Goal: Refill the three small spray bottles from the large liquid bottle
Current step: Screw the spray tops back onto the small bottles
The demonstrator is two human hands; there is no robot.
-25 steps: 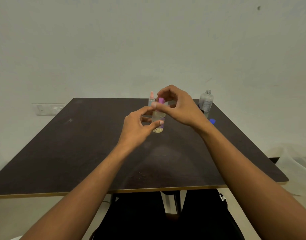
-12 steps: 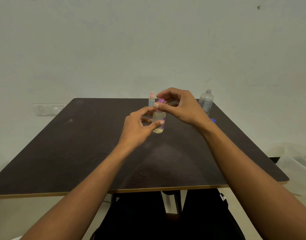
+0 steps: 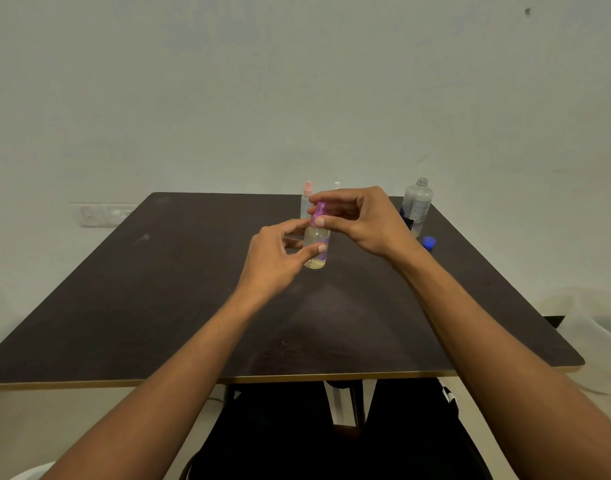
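A small spray bottle (image 3: 317, 249) is clasped at its body by the left hand (image 3: 273, 261) while its purple cap (image 3: 320, 211) is pinched by the right hand (image 3: 363, 220), above a dark table (image 3: 158, 289) where two more spray bottles, pink-topped (image 3: 306, 199) and white-topped (image 3: 337, 185), one large uncapped bottle (image 3: 416, 206) and one blue cap (image 3: 429, 242) are seen behind.

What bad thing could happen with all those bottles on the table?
The large clear liquid bottle stands uncapped near the dark table's far right corner; a bump could spill it. Its blue cap might roll off. The small bottle with the purple spray top, pinched by the left hand and right hand, could slip.
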